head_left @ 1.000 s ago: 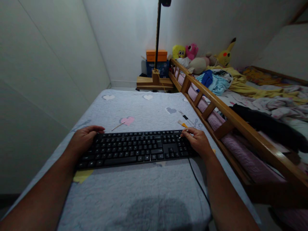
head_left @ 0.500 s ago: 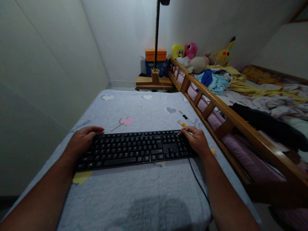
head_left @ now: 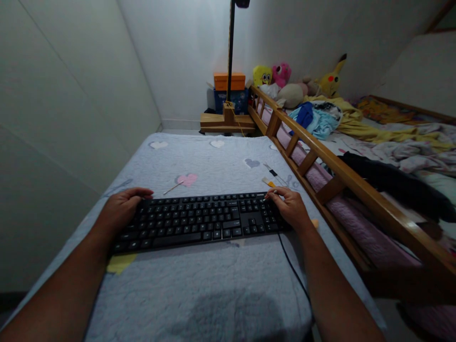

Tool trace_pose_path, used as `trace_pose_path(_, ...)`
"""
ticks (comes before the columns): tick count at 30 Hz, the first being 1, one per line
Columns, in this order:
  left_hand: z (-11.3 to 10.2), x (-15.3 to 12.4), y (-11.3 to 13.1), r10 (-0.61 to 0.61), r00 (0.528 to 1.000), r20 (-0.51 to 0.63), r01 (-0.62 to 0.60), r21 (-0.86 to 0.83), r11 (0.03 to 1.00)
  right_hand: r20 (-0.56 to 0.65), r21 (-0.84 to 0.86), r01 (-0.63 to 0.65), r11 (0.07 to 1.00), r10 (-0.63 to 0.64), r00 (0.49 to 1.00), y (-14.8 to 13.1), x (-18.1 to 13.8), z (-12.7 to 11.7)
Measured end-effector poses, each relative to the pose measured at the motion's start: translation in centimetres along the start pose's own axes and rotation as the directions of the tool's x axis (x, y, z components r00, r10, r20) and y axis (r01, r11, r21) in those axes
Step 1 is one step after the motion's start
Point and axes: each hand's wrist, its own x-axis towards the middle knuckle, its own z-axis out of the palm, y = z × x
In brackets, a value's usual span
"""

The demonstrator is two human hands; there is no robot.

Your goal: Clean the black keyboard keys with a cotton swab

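A black keyboard (head_left: 192,218) lies on the cloth-covered table in front of me. My left hand (head_left: 123,204) grips its left end, thumb and fingers pressed together at the upper left corner. Over the number pad, my right hand (head_left: 289,204) pinches a thin cotton swab (head_left: 274,192), its tip down at the keys near the top right. A second cotton swab (head_left: 173,187) rests on the cloth behind the keyboard. Just beyond my right hand are a small brush with an orange handle (head_left: 271,184) and a thin metal tool with a black band (head_left: 272,173).
The keyboard cable (head_left: 294,270) runs toward me past my right forearm. A wooden bed rail (head_left: 320,147) borders the table on the right, with bedding and plush toys behind it. A stand with a wooden base (head_left: 228,123) is beyond the far edge.
The view has shifted very slightly. Both hands keep their places, and the swab in my right hand stays at nearly the same keys.
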Motion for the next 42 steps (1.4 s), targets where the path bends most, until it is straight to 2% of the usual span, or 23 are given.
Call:
trace_pose_path(9,0.1,0.1,-0.4,-0.006,1.000,-0.006,0.006,-0.019,1.000,-0.073,-0.020,-0.010,1.000,0.008,0.997,0.6,0.2,0.1)
trace_pose_path(18,0.2,0.1,-0.2,0.006,1.000,-0.013,-0.006,-0.013,1.000,-0.077,-0.025,-0.072,0.997,0.070,0.995,1.1,-0.2,-0.6)
trace_pose_path(25,0.1,-0.1,0.2,-0.020,1.000,-0.009,0.020,-0.014,1.000,-0.063,-0.025,-0.028,0.999,0.026,0.998,0.9,0.0,-0.3)
trace_pose_path(33,0.2,0.2,-0.4,-0.008,1.000,-0.015,0.008,0.012,1.000,-0.034,-0.024,0.004,1.000,-0.005,0.999,0.4,0.2,0.2)
trace_pose_path(42,0.2,0.1,-0.5,-0.027,1.000,-0.009,0.026,-0.022,0.999,-0.067,-0.034,-0.084,0.996,0.082,0.994,1.0,-0.3,-0.7)
